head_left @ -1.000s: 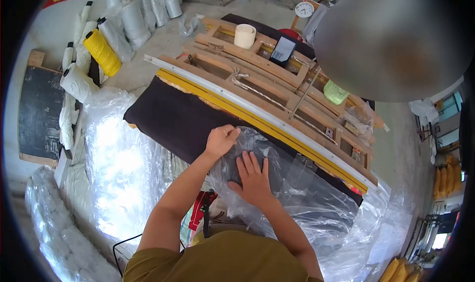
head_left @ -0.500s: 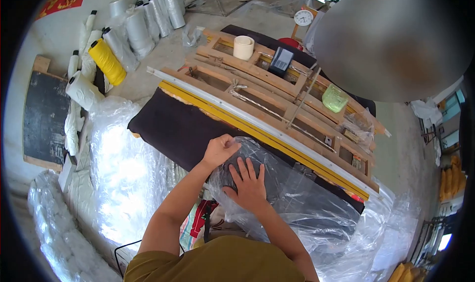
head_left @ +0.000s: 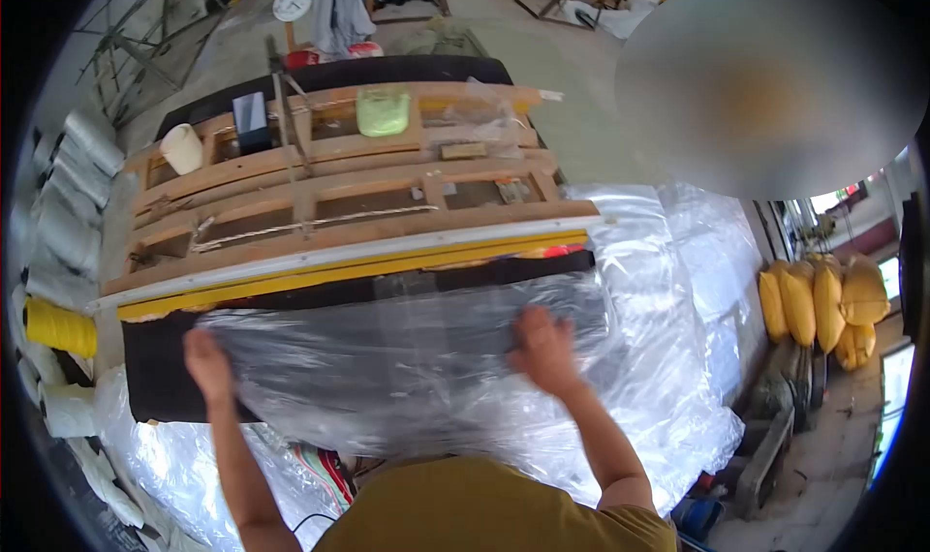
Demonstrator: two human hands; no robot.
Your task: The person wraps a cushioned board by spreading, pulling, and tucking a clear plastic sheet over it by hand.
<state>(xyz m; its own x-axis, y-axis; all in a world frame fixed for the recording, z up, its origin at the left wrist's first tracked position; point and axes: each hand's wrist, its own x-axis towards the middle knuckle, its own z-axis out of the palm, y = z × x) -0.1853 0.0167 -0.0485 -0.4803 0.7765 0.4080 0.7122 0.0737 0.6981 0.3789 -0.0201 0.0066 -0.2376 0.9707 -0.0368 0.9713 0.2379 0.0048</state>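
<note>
A clear plastic sheet (head_left: 387, 378) lies over the black cloth-covered surface (head_left: 160, 368) in front of me. At its left end, my left hand (head_left: 208, 363) is closed on the sheet's edge, with the fingertips slightly blurred. Farther right, my right hand (head_left: 544, 349) rests palm down on the sheet, its fingers stretched out but smeared by motion. Beyond both hands runs a yellow strip (head_left: 387, 263) with a pale metal bar (head_left: 387, 243) along it.
Behind the bar, a wooden slatted frame (head_left: 363, 177) carries a roll of tape (head_left: 181, 149), a dark box (head_left: 252, 123) and a green container (head_left: 383, 112). A yellow roll (head_left: 60, 326) stands left. More plastic film (head_left: 649, 271) spreads right, near yellow bags (head_left: 826, 295).
My view has turned to the right. My hands have moved apart: the left is at the sheet's left edge, the right farther along it. The sheet looks flatter.
</note>
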